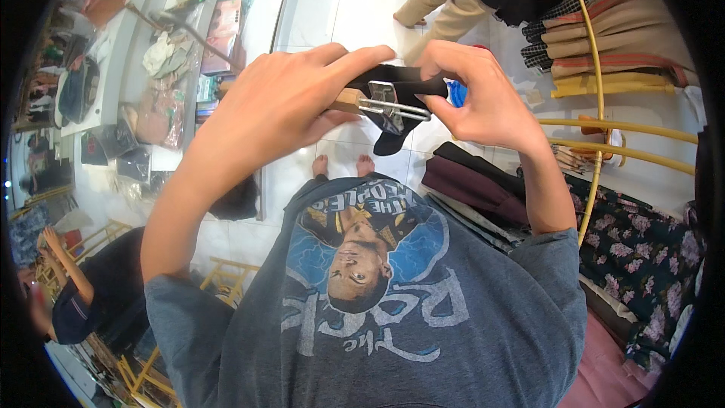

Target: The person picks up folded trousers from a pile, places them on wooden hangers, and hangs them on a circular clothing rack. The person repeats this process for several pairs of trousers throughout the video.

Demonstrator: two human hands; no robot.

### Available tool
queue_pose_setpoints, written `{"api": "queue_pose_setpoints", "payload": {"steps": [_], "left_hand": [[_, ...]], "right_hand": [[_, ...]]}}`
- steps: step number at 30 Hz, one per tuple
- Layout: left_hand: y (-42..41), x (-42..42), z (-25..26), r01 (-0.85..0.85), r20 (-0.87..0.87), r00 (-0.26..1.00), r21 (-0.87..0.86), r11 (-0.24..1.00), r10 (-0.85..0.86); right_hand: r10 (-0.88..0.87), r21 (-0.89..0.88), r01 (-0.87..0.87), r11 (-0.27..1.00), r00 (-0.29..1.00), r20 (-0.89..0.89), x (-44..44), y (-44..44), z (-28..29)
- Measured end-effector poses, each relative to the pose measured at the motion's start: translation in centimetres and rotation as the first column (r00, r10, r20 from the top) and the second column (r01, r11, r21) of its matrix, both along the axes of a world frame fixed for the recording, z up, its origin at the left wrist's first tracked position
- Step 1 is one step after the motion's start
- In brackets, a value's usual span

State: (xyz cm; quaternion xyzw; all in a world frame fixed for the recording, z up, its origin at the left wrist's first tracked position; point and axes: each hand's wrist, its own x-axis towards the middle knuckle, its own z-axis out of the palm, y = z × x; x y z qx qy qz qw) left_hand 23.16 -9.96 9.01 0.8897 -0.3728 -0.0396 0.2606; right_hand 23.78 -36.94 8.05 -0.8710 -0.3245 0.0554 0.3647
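Note:
My left hand is wrapped around a wooden trouser hanger, in front of my chest and over the floor. A metal clip sits at the hanger's near end, against a piece of black cloth. With thumb and fingers, my right hand pinches the black cloth just beyond the clip. Whether the clip's jaws are closed on the cloth cannot be made out. Part of the hanger is hidden behind my left hand. Something blue shows beside my right thumb.
Gold clothing rails stand at right, with folded brown trousers and floral cloth. White shelves with bagged goods line the left. One person stands ahead; another is at lower left.

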Motion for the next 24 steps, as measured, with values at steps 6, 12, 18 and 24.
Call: {"api": "queue_pose_setpoints", "payload": {"steps": [6,12,18,24], "left_hand": [[-0.3,1.0,-1.5,-0.043,0.097,0.994,-0.022,0.999,0.045],[0.1,0.4,-1.5,-0.141,0.100,0.985,-0.024,0.990,0.142],[0.2,0.5,-0.2,-0.168,0.074,0.982,-0.060,0.984,0.172],[0.8,0.6,-0.1,-0.137,-0.062,0.989,-0.091,0.986,0.132]], "right_hand": [[-0.079,0.215,0.102,0.971,0.991,-0.113,-1.2,0.6,-0.4],[-0.077,0.268,0.156,0.951,0.956,-0.284,-1.6,0.4,-1.4],[-0.099,0.439,0.331,0.835,0.876,-0.471,-2.5,1.5,-3.6],[-0.191,0.475,0.316,0.821,0.937,-0.292,-2.2,1.4,-5.4]]}}
